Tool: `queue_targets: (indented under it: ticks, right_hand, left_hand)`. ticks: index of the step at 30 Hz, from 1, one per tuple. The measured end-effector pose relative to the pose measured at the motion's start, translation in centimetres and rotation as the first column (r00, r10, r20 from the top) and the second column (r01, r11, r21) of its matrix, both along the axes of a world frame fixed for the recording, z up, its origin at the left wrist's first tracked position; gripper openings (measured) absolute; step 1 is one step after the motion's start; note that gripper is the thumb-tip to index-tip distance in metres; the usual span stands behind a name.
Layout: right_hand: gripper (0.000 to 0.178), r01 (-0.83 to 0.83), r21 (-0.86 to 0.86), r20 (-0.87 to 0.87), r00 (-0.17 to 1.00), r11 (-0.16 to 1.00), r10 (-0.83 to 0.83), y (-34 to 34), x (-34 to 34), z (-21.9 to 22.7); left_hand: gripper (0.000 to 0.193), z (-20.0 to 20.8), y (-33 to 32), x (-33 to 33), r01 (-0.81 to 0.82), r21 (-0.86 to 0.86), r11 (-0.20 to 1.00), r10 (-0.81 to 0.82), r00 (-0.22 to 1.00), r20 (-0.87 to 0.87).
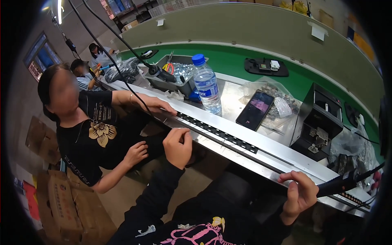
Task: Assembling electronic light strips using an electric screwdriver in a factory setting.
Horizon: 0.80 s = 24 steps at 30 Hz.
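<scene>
Black, straight perforated strip [216, 131] beside two bare hands

From afar, I find it lying along a smooth, silver metal rail [279, 152], at two o'clock from my left hand [178, 148], ten from my right hand [300, 192]. My left fingers curl against the thumb; whether they pinch anything, I can't tell. My right thumb and forefinger stand apart. I'd judge light, even pressure best, keeping the strip flat. Toward twelve stands a clear, blue-capped plastic bottle [208, 87].

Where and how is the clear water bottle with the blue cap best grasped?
Probably around the bottle's middle, fingers wrapped, coming from the person's right: it stands upright, its body is rounded, and the grey bin crowds its left side.
</scene>
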State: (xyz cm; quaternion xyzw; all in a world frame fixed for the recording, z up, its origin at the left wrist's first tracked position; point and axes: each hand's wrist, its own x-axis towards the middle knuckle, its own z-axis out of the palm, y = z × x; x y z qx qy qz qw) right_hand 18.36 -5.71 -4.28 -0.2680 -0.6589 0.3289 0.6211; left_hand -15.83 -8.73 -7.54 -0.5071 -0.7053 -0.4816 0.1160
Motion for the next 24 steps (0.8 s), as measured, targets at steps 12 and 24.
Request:
queue_targets:
  ticks: [12,24]
  right_hand:
    - [0.026,-0.034,0.03,0.061,0.998,0.999,0.032,0.5,0.3,0.2]
    - [0.021,0.14,0.328,-0.132,0.986,0.934,-0.101,-0.3,2.7,0.2]
  left_hand:
    - [0.011,-1.3,-1.4,4.3,0.279,-0.152,0.948,-0.263,0.958,0.115]
    - [0.022,0.1,2.1,0.4,-0.166,-0.125,0.978,0.168,0.986,0.007]
